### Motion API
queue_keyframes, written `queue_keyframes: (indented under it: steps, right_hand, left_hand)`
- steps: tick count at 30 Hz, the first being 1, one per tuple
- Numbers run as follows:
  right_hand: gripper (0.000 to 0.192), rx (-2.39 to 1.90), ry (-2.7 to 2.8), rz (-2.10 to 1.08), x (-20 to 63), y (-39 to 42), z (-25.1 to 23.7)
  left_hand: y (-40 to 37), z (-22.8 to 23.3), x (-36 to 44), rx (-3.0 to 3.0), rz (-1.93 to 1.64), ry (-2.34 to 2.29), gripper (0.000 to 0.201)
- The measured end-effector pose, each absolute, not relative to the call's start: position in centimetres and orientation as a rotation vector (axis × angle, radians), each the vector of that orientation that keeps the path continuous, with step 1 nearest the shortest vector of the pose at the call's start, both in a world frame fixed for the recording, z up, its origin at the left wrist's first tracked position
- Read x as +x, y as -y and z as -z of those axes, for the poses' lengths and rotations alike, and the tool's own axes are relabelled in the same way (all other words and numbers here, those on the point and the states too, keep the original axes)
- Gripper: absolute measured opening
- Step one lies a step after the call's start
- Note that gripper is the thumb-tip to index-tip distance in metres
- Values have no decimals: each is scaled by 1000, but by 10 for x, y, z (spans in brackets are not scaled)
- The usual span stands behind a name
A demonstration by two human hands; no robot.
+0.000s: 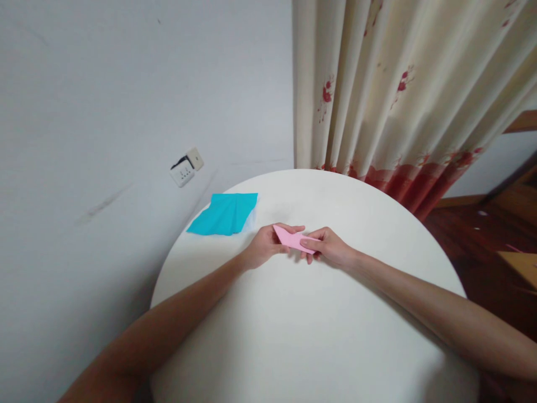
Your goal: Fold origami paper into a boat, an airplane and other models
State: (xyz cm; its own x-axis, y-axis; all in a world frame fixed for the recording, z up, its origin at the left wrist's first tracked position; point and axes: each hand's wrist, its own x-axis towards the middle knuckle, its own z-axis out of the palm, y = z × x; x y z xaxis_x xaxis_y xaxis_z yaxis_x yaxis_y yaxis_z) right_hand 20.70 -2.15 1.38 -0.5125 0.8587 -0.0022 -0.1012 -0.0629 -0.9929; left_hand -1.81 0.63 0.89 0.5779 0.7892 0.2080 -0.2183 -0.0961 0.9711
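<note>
Nearest, your two bare forearms come in from the bottom corners and meet over the middle of the round white table [293,336]. Your left hand [264,246] is curled around the left end of a folded pink paper [291,239], its thumb lying along the paper's upper edge. Your right hand [329,249] pinches the paper's right end, thumb on top and fingers tucked beneath. So both hands are closed on the same piece, which sits between them just above the tabletop; whether it touches the surface cannot be told. The pink paper is a narrow, pointed shape, with its sharp corner towards your left hand. Further back and to the left, a turquoise sheet [224,214] lies flat near the table's far edge, well apart from your hands. Beyond the table, a wall socket [184,170] sits on the pale wall, and a cream curtain [398,89] with red flowers hangs to the right.
</note>
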Motion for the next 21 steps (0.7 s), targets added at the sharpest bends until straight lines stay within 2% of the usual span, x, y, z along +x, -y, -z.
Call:
queue_keyframes:
  steps: [6, 11, 21]
  right_hand:
    - [45, -822, 1503, -1651, 207, 20, -10]
    - [44, -807, 1504, -1679, 207, 21, -10]
    - [49, -837, 1607, -1587, 206, 23, -6]
  left_hand:
    - [-5, -11, -13, 1344, -1095, -575, 59]
    - [-3, -14, -10, 1307, -1068, -541, 58]
    - [-1, -10, -11, 1314, -1055, -551, 28]
